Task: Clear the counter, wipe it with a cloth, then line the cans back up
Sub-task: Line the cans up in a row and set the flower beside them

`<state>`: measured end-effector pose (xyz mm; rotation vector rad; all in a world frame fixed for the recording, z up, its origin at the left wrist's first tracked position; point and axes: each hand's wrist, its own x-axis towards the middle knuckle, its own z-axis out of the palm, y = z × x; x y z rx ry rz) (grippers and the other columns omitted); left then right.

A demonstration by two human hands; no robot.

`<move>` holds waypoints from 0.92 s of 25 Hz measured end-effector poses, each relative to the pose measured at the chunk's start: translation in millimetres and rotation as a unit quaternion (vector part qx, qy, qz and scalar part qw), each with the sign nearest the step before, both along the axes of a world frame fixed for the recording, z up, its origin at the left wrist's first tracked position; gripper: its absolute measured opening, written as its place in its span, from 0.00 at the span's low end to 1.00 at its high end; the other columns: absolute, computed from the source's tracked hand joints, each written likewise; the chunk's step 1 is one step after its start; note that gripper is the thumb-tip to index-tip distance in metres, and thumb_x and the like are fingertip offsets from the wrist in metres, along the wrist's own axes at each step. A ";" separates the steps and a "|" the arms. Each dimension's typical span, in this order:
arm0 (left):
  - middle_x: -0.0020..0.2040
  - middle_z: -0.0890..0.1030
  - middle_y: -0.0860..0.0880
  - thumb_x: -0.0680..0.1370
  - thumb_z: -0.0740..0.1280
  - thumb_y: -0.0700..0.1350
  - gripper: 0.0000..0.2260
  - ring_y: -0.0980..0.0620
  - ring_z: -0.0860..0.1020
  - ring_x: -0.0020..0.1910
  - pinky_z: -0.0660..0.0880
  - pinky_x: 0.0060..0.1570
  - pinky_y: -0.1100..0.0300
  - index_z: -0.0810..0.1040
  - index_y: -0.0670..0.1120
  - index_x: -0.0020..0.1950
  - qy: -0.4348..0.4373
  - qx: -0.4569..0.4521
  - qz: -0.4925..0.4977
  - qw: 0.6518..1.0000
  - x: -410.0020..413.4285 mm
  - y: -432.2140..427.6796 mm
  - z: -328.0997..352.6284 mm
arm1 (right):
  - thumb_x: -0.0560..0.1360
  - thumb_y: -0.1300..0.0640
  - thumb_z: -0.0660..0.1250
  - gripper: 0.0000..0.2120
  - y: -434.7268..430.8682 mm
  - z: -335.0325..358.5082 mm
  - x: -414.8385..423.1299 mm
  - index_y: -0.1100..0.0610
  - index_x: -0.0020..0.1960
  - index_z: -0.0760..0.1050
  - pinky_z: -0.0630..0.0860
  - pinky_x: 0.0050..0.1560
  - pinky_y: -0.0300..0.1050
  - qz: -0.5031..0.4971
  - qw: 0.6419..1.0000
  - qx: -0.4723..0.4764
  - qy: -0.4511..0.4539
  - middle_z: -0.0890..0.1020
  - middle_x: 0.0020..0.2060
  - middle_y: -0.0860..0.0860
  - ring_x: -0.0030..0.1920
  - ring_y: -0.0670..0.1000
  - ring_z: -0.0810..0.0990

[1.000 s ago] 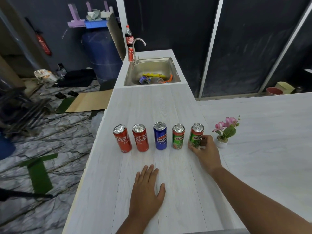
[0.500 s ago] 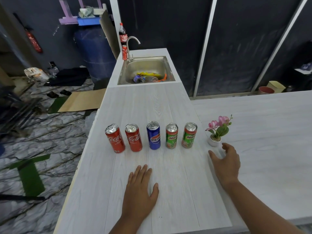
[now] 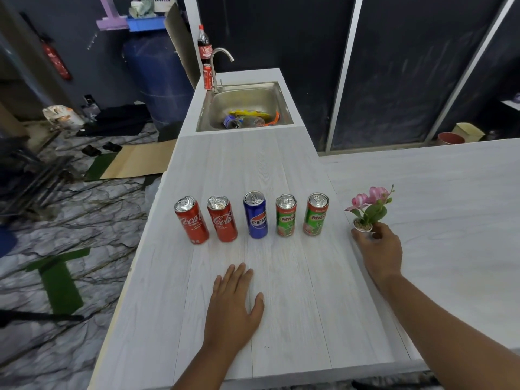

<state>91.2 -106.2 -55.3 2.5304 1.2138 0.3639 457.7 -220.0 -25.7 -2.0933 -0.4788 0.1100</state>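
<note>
Change since earlier frame: right hand [image 3: 378, 250] has left the rightmost can and now sits at the small flower pot [image 3: 363, 227]; left hand is unmoved.
Right hand fingers: curled around the base of the flower pot, thumb on the near left side, fingertips wrapping the right side; grasp is closed on the pot.
Flower pot: white, upright, on the counter [image 3: 295, 319], well to the right of the can row; pink blooms and green leaves stand above the hand. Whether it is lifted clear of the surface cannot be told.
Left hand [image 3: 232, 308]: flat, palm down on the counter, fingers extended and close together, thumb splayed to the right; holds nothing.
Cans: five upright in a row across the counter, apart from both hands.
Order, left to right: Coca-Cola can [image 3: 192, 220], second Coca-Cola can [image 3: 222, 219], Pepsi can [image 3: 255, 214], Milo can [image 3: 286, 215], second Milo can [image 3: 316, 214].
Spacing: small gaps, none touching.
Sink [image 3: 213, 108]: at the far end of the counter, holding bottles and wrappers.
</note>
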 end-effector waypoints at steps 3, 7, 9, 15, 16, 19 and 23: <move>0.85 0.62 0.57 0.84 0.60 0.61 0.28 0.55 0.56 0.86 0.50 0.84 0.53 0.66 0.54 0.84 -0.039 -0.010 0.020 0.999 -4.5 -5.4 5.0 | 0.74 0.44 0.79 0.14 -16.5 1.3 -26.9 0.49 0.54 0.80 0.77 0.49 0.51 0.017 0.999 0.028 0.005 0.84 0.45 0.50 0.50 0.56 0.82; 0.85 0.62 0.56 0.86 0.60 0.58 0.26 0.52 0.56 0.86 0.49 0.84 0.54 0.67 0.53 0.84 -0.035 -0.028 0.044 0.998 -14.3 -4.4 12.2 | 0.74 0.42 0.78 0.15 -22.2 2.4 -88.2 0.46 0.55 0.80 0.77 0.51 0.52 0.078 0.997 0.029 0.002 0.84 0.48 0.45 0.51 0.50 0.81; 0.87 0.52 0.57 0.86 0.52 0.63 0.29 0.54 0.48 0.87 0.44 0.86 0.49 0.57 0.57 0.87 0.032 -0.018 0.011 0.999 -23.9 -3.4 12.3 | 0.74 0.42 0.78 0.16 -14.5 1.0 -116.7 0.48 0.56 0.81 0.76 0.51 0.51 0.102 0.994 0.024 -0.008 0.84 0.48 0.44 0.51 0.49 0.80; 0.87 0.46 0.61 0.84 0.42 0.68 0.31 0.59 0.41 0.86 0.42 0.85 0.45 0.49 0.62 0.87 0.066 0.019 0.003 0.998 -78.5 -11.2 1.3 | 0.73 0.40 0.79 0.18 27.5 -1.1 -177.3 0.50 0.56 0.82 0.77 0.54 0.55 0.155 0.987 -0.004 -0.039 0.84 0.46 0.44 0.48 0.49 0.80; 0.87 0.47 0.61 0.84 0.44 0.68 0.31 0.59 0.42 0.86 0.42 0.85 0.46 0.51 0.62 0.87 0.057 0.020 0.007 0.998 -82.7 -12.6 0.6 | 0.72 0.40 0.79 0.19 34.5 -1.4 -184.8 0.49 0.57 0.82 0.77 0.55 0.55 0.160 0.986 -0.008 -0.044 0.84 0.46 0.44 0.49 0.49 0.80; 0.87 0.52 0.61 0.84 0.48 0.67 0.30 0.59 0.45 0.86 0.43 0.85 0.46 0.57 0.61 0.86 0.031 0.009 0.006 0.999 -83.1 -12.5 2.6 | 0.72 0.38 0.78 0.21 49.6 -3.0 -204.8 0.47 0.59 0.81 0.74 0.58 0.52 0.187 0.981 -0.024 -0.046 0.83 0.49 0.41 0.52 0.47 0.79; 0.86 0.56 0.60 0.84 0.52 0.66 0.29 0.59 0.47 0.86 0.44 0.86 0.46 0.60 0.60 0.85 0.025 0.002 0.002 1.000 -81.9 -12.4 3.7 | 0.72 0.34 0.76 0.22 55.2 -5.3 -216.9 0.45 0.61 0.80 0.72 0.59 0.50 0.202 0.975 -0.052 -0.078 0.83 0.52 0.41 0.54 0.47 0.79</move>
